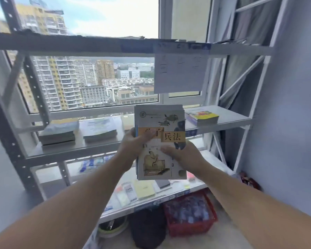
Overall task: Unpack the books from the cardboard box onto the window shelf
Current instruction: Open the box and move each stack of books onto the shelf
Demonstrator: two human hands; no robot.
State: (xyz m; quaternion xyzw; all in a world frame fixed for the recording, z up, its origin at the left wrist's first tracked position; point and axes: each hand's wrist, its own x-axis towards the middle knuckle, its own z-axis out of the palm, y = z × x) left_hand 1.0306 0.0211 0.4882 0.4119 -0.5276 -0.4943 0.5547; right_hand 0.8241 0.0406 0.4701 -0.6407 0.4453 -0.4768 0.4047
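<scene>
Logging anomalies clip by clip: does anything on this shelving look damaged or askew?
The top shelf board has a ragged, uneven front edge. Nothing else stands out: the held stack of books and the book piles on the middle shelf look intact.

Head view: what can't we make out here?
Cardboard box: outside the head view's edges.
Grey illustrated paperback stack: the top cover hides the book count; left hand and right hand cover parts of that cover.
White paper sheet taped to the upper beam: writing blurred.
Red plastic crate: contents blurred.
</scene>
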